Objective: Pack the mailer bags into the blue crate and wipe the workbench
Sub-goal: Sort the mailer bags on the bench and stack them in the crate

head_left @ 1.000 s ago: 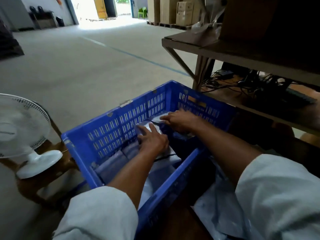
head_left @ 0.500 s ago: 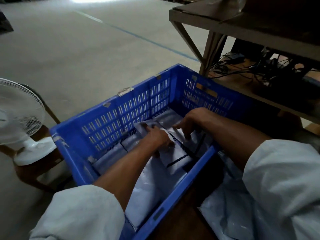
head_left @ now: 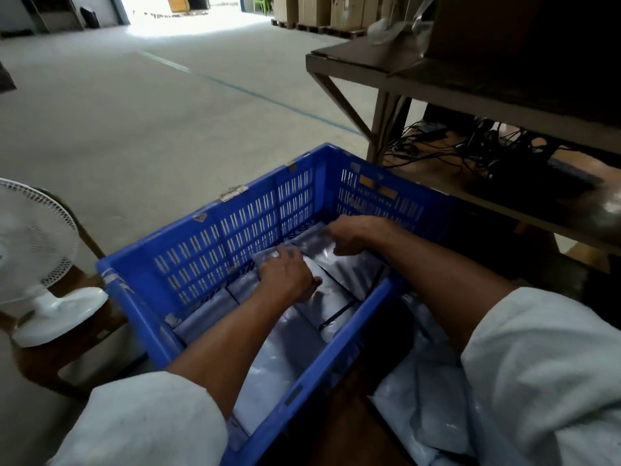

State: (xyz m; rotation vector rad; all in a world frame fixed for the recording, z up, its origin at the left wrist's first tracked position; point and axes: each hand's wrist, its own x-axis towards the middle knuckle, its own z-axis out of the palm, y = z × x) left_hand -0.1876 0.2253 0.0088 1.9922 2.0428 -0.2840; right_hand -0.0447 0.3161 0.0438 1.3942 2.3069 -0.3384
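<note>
Blue crate (head_left: 215, 227) at centre of view, slotted walls, rim scuffed with bits of tape; grey mailer bags (head_left: 289, 351) lie flat inside it, overlapping, covering its bottom from the near end to the far end; black strips show along some bag edges.

Left grip (head_left: 285, 275), a bare hand, is inside the crate about its middle; palm down, fingers stretched forward and resting flat on the top bag; we see it clasp nothing.

Right grip (head_left: 356, 233), also bare, is inside the crate toward its far corner, just beyond the left grip and apart from it; fingers bent, tips on a bag's edge, thumb tucked below; whether it pinches that bag or only presses on it we cannot tell.

Both forearms cross the crate's near rim; white sleeves (head_left: 144, 422) cover the upper arms on our side of the crate.

Outside the crate, against its right-hand wall, a heap of loose bags (head_left: 423, 412) lies on the brown desk (head_left: 339, 435).

Left of the crate: white fan (head_left: 37, 250) standing on a wooden stool (head_left: 70, 358), near the crate's left corner.

Beyond the crate to the right: brown shelf unit (head_left: 386, 68); black cables (head_left: 470, 153) tangled on its lower level.

Beyond the crate's far wall: grey concrete floor (head_left: 134, 122) crossed by a thin blue line (head_left: 268, 99); cartons (head_left: 319, 8) far off, dim.
</note>
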